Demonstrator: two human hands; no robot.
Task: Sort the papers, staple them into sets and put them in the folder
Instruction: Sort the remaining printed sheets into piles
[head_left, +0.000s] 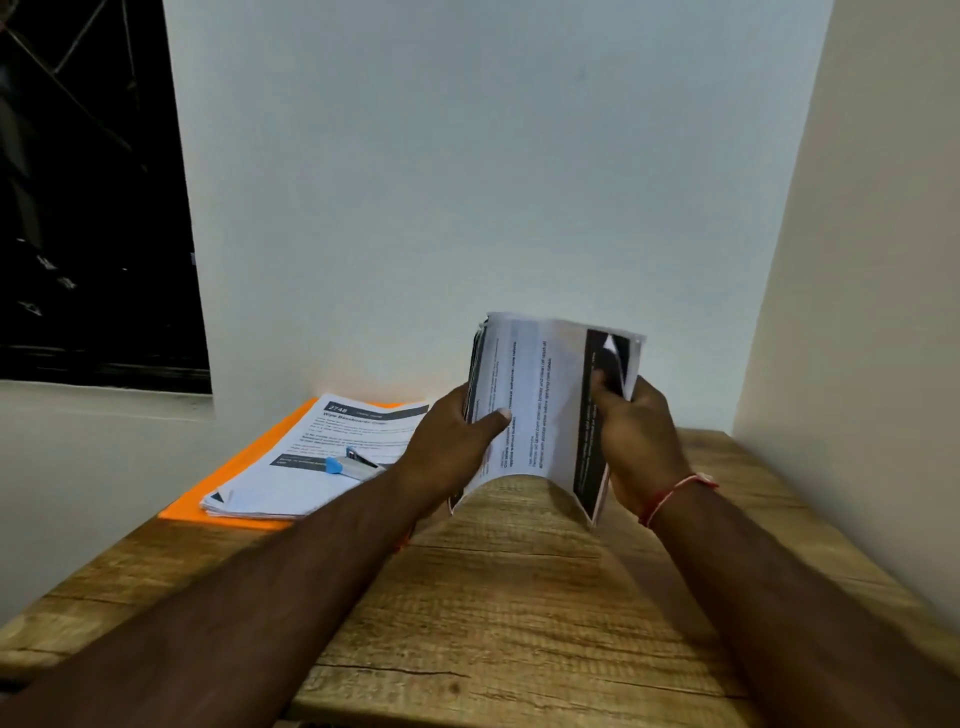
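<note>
While the bundle of papers (540, 405) is held upright over the wooden tabletop (519, 597), bowed into an arch between the two hands, its print runs sideways and is too smeared to read. The left hand (457, 436) has its grip closed on the bundle's left edge, with the thumb pressed flat on the front sheet and the fingers hidden behind. The right hand (636, 436) pinches the right edge over a dark printed band, where a corner of the sheet curls back. A red thread (675, 493) circles the right wrist. To the left, near the wall, a stack of papers (322, 457) lies on an orange folder (218, 493), of which only the left border shows. The top sheet carries "2748" in white on a dark header bar, and the bold heading beneath seems to start "Wipe"; the smaller lines are illegible. A stapler (358, 462) with a blue end rests on that stack, its right part cut off by the left forearm. A dark window (93, 182) fills the upper left, and what lies behind it is hard to make out.
</note>
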